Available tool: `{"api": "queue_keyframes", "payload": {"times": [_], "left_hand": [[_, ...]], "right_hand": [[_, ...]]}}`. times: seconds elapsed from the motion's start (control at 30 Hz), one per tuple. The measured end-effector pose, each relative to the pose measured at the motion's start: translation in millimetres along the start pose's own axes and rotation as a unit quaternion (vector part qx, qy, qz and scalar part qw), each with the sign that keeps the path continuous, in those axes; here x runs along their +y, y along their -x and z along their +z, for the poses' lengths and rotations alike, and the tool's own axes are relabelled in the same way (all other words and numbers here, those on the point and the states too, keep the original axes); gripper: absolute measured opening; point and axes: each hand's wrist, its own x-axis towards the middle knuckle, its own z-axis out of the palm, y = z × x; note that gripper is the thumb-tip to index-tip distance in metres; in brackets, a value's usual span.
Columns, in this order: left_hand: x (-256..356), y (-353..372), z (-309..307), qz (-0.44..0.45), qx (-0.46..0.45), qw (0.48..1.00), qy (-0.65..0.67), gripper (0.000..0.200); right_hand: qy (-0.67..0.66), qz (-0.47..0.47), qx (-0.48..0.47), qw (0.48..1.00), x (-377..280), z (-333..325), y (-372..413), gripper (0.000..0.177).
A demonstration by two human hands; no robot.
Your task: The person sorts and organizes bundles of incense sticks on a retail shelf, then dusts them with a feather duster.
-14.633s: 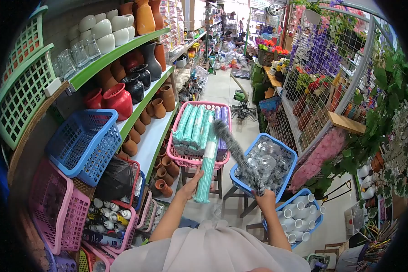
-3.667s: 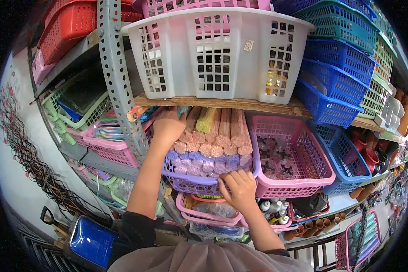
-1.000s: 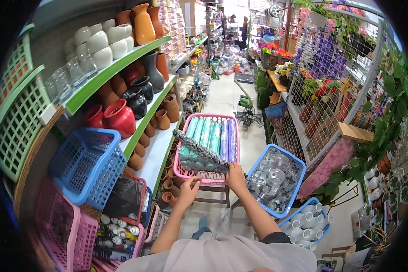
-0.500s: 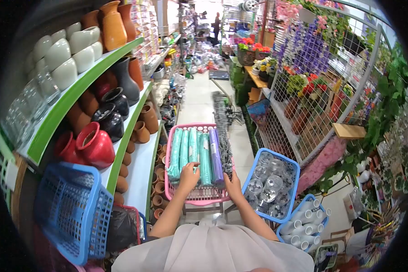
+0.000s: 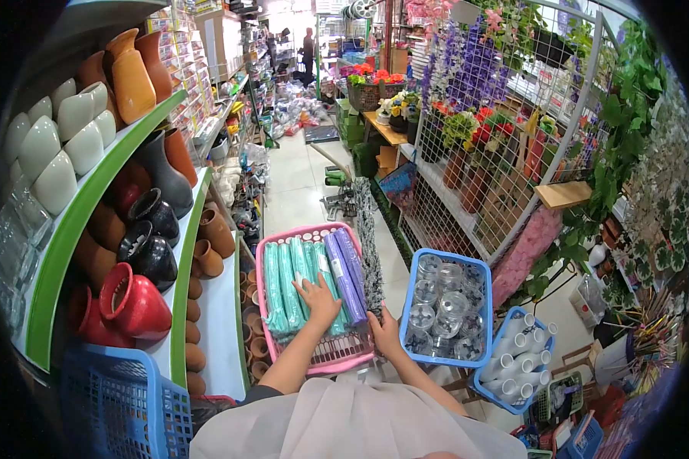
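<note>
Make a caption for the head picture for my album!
Left hand spread over green bundles, right hand holding a grey bundle at a pink basket.

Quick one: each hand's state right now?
Left hand: open, fingers spread over the teal bundles; whether it touches them is hard to tell.
Right hand: closed, holding the grey fuzzy bundle near its lower end.

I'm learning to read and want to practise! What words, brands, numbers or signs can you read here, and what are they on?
None can be read clearly.
Stacked boxes at the upper left: printing too small and blurred.
Green bundles: pale marks, too blurred to read.
Colourful packet by the wire rack: too blurred to tell any words.
</note>
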Motion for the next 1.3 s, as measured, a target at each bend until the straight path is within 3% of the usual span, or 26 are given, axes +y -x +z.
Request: {"api": "queue_keyframes", "payload": {"times": [0.13,0.2,0.23,0.3,0.33,0.4,0.43,0.47,0.5,0.53,0.6,0.67,0.7,0.73,0.8,0.83,0.87,0.93,1.0,1.07,1.2,1.23,1.27,1.3], "left_hand": [[-15.0,-2.7,2.8,-0.025,-0.031,0.994,0.104,0.098],[-24.2,-4.0,18.9,-0.067,0.086,0.966,0.234,0.097],[-33.5,-10.8,27.2,-0.068,0.089,0.966,0.234,0.097],[-50.2,-19.6,29.3,-0.053,0.031,0.858,0.51,0.085],[-53.0,-18.0,24.8,-0.055,0.035,0.856,0.512,0.085],[-61.7,-8.9,7.2,-0.035,-0.034,0.613,0.789,0.076],[-70.0,-2.2,-6.1,-0.012,-0.107,0.536,0.837,0.06],[-73.2,5.9,-18.9,-0.013,-0.101,0.534,0.839,0.06],[-73.9,13.4,-30.7,-0.026,-0.118,0.473,0.873,0.054],[-73.5,18.5,-39.2,-0.038,-0.135,0.408,0.902,0.048],[-76.1,22.9,-48.1,-0.062,-0.141,0.4,0.903,0.04],[-85.3,25.1,-53.1,0.008,-0.226,0.366,0.903,0.044],[-81.4,32.9,-70.6,0.016,-0.186,0.408,0.894,0.052],[-82.6,32.9,-69.4,0.016,-0.185,0.409,0.893,0.052],[-86.5,31.0,-57.2,0.024,-0.194,0.42,0.886,0.053],[-93.2,29.1,-53.1,0.074,-0.21,0.4,0.889,0.048],[-92.8,28.9,-47.4,0.074,-0.207,0.403,0.888,0.048],[-82.8,50.5,-75.5,-0.122,-0.118,0.422,0.89,0.048],[-95.4,60.5,-83.1,-0.076,-0.16,0.437,0.882,0.048],[-102.4,51.6,-53.8,0.012,-0.184,0.427,0.885,0.048],[-98.9,60.1,-72.9,0.03,-0.206,0.394,0.895,0.052],[-102.0,56.8,-60.5,0.017,-0.182,0.459,0.87,0.053],[-101.3,57.5,-55.7,0.017,-0.185,0.46,0.868,0.053],[-98.0,61.3,-62.0,-0.022,-0.188,0.401,0.896,0.054]], "right_hand": [[0.009,0.035,-0.014,0.999,-8.9,-3.8,0.5,0.016],[-0.007,0.048,-0.018,0.999,-12.6,-2.1,0.0,0.017],[0.017,0.011,-0.008,1.0,-9.4,-2.2,-0.6,0.016],[0.041,-0.028,-0.001,0.999,-2.6,-2.1,-0.9,0.016],[0.021,0.0,-0.011,1.0,1.0,-2.3,-0.9,0.015],[0.003,0.025,-0.028,0.999,1.7,-4.2,-2.1,0.015],[-0.025,0.059,-0.039,0.997,-3.8,-5.4,-0.8,0.014],[-0.053,0.093,-0.05,0.993,-9.0,-6.1,-0.6,0.014],[-0.052,0.089,-0.055,0.993,-11.9,-6.9,-1.7,0.014],[-0.131,0.125,-0.06,0.982,-14.1,-8.2,-3.5,0.014],[-0.208,0.157,-0.069,0.963,-18.7,-12.4,-7.8,0.014],[-0.11,0.155,-0.096,0.977,-22.9,-18.8,-11.1,0.015],[-0.051,0.106,-0.096,0.988,-25.6,-23.8,-12.6,0.02],[-0.053,0.106,-0.097,0.988,-41.7,-28.2,-12.6,0.02],[0.243,-0.061,-0.107,0.962,-82.5,-38.7,-11.3,0.028],[0.281,-0.04,-0.133,0.95,-104.0,-41.5,-9.8,0.039],[0.278,-0.042,-0.135,0.95,-101.1,-43.2,-10.7,0.039],[0.269,-0.187,-0.16,0.931,-91.4,-49.5,-12.7,0.036],[0.297,-0.225,-0.15,0.916,-91.2,-51.3,-18.7,0.031],[0.354,-0.221,-0.045,0.908,-92.1,-50.0,-21.6,0.029],[0.361,-0.192,-0.044,0.912,-88.7,-45.0,-12.2,0.031],[0.345,-0.243,-0.091,0.902,-89.9,-50.6,-11.4,0.031],[0.345,-0.24,-0.089,0.903,-89.7,-57.7,-12.5,0.031],[0.38,-0.271,-0.096,0.879,-89.4,-65.3,-14.9,0.031]]}}
